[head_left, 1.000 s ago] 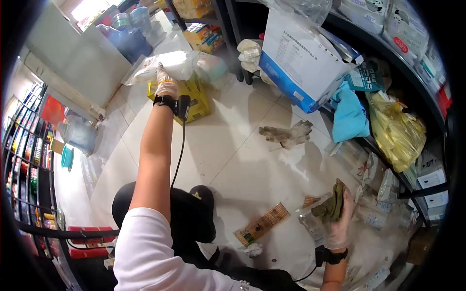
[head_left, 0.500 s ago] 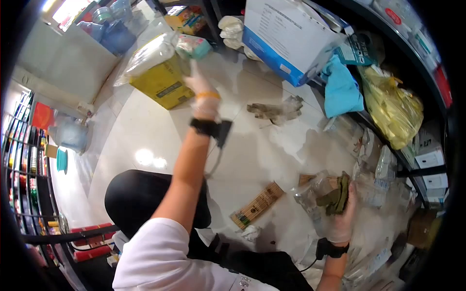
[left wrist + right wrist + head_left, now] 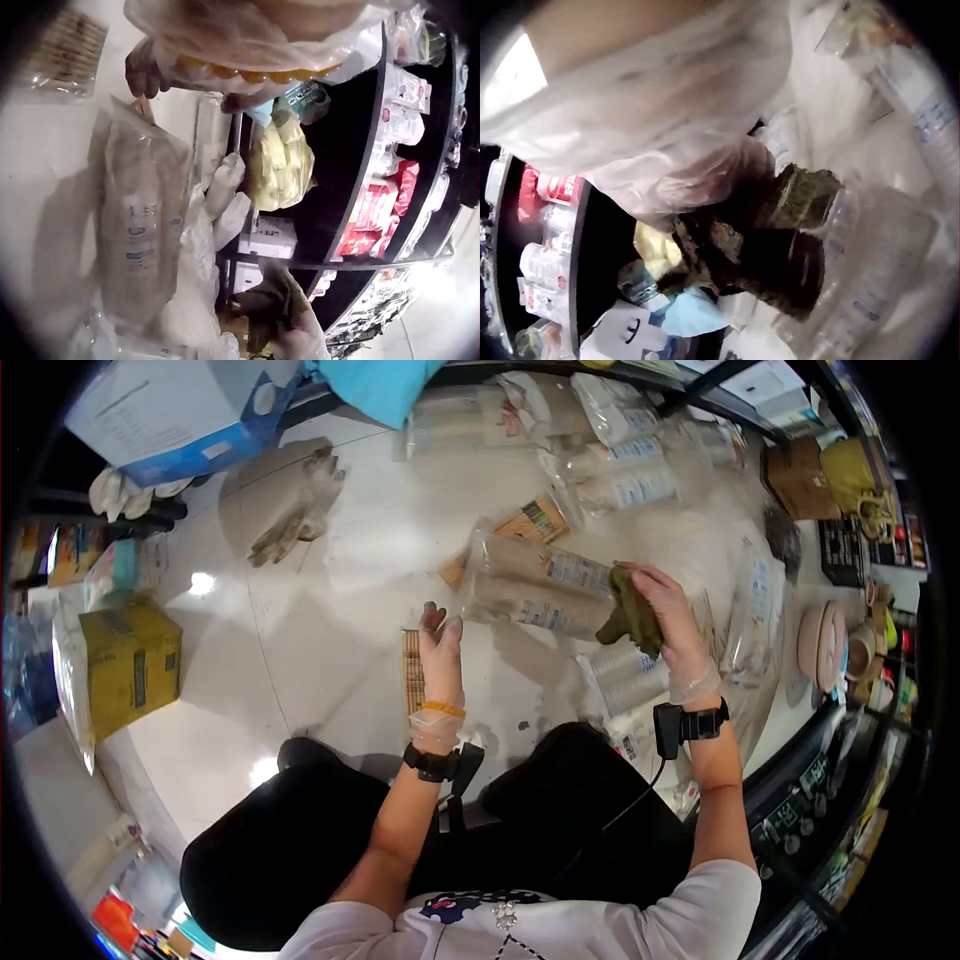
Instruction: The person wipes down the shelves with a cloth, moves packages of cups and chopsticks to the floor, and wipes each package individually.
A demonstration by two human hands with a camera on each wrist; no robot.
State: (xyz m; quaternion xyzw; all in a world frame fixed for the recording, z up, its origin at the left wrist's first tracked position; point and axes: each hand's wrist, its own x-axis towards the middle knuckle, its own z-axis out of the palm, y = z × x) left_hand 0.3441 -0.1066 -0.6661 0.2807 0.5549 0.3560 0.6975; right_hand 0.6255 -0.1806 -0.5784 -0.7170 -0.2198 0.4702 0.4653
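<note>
My right hand [image 3: 678, 628], in a clear thin glove, grips a folded olive-green cloth [image 3: 632, 612]. The cloth overlaps the right end of a clear plastic sleeve of stacked cups [image 3: 540, 582], which lies slantwise before me with blue print on its side. In the right wrist view the cloth [image 3: 780, 255] bunches under the gloved fingers, dark and crumpled, beside the sleeve [image 3: 877, 285]. Left of the sleeve is my gloved left hand [image 3: 440, 665], an orange band at its wrist, holding nothing. Its fingers are loosely bent, with dark smudged fingertips, near the sleeve's left end.
Flat packs of bamboo sticks [image 3: 412, 670] lie on the tiled floor, one partly behind the sleeve. More cup sleeves [image 3: 625, 480] lie by the shelf. A dirty pair of gloves [image 3: 300, 510], a yellow box [image 3: 135, 660] and a white-and-blue carton [image 3: 180, 420] stand or lie leftward.
My left hand has come away from the plastic-wrapped bundle on the yellow box and now is near the cup sleeve. The view has swung right. My right hand still holds the cloth.
</note>
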